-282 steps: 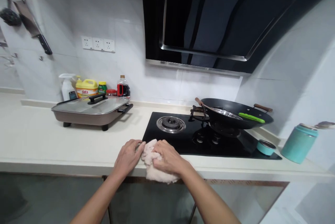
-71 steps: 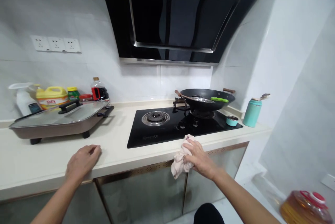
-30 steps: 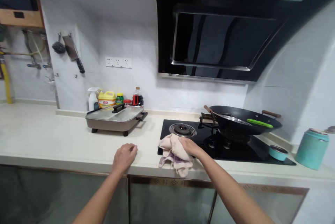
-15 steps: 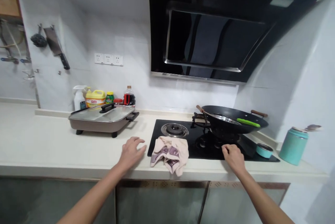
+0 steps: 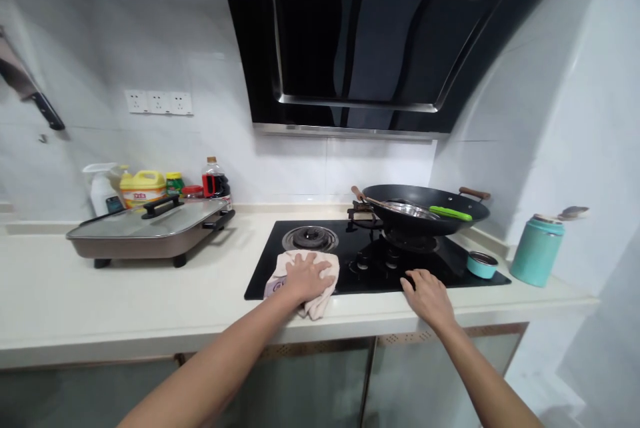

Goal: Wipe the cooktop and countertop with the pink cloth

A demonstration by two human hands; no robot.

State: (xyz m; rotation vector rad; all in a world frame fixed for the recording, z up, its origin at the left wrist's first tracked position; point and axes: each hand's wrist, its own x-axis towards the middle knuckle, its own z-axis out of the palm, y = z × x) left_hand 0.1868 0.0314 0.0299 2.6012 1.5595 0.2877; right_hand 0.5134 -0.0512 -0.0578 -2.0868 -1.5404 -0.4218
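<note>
My left hand [image 5: 306, 279] lies on a pale cloth [image 5: 287, 261], its fingers spread flat over the fabric. The cloth, with a purple print partly covered by the hand, rests on the front left of the black glass stove [image 5: 350, 251], and its lower edge hangs over onto the counter. Behind it is the left burner [image 5: 310, 237]. At the stove's front edge, right of the knobs [image 5: 377, 263], my right hand [image 5: 427, 295] rests with fingers loosely bent and the thumb apart, holding nothing.
A black wok [image 5: 425, 218] with a green-handled utensil [image 5: 450, 213] sits on the right burner. Right of it are a turquoise cup [image 5: 482, 265] and a turquoise jar [image 5: 537, 253]. A lidded electric pan [image 5: 145, 245] stands left, bottles behind. The range hood [image 5: 350, 48] overhangs the stove.
My left hand has moved right from the counter onto the cloth and now lies on it. My right hand stays by the stove's front edge. The view has shifted to the right.
</note>
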